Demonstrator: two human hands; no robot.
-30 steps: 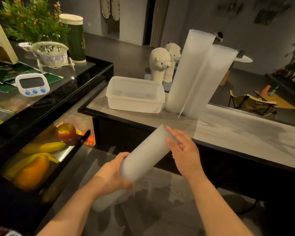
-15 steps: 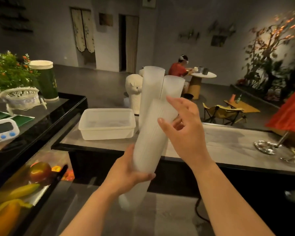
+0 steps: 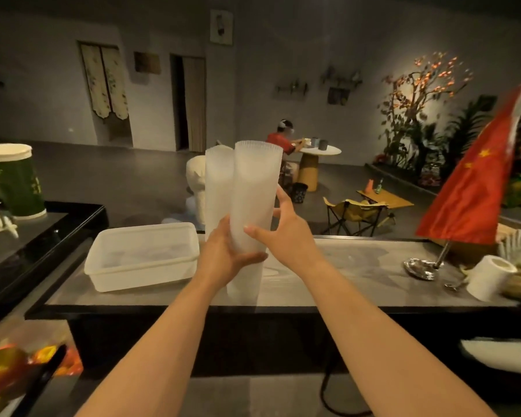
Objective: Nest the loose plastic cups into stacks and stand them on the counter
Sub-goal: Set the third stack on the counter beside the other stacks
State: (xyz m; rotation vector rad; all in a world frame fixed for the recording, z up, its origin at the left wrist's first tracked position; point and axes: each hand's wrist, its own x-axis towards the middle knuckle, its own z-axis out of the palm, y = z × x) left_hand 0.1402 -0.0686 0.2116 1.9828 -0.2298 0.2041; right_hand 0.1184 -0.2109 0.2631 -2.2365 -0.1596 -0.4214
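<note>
A tall stack of nested translucent plastic cups (image 3: 250, 191) stands upright over the grey counter (image 3: 358, 266), its base at the counter's near part. My left hand (image 3: 223, 257) wraps its lower part from the left. My right hand (image 3: 286, 236) grips it from the right, thumb in front and fingers behind. Another cup stack (image 3: 217, 188) stands just behind it to the left, touching or nearly touching it. Whether a further stack is hidden behind the held one I cannot tell.
A white plastic tub (image 3: 145, 257) sits on the counter left of the stacks. At the right end are a red flag (image 3: 475, 188) on a metal stand and a paper roll (image 3: 487, 275). Fruit (image 3: 6, 365) lies in a display case at lower left.
I have turned the stack from slanted to upright and carried it forward and down onto the counter beside the standing stacks. My view has lifted toward the room.
</note>
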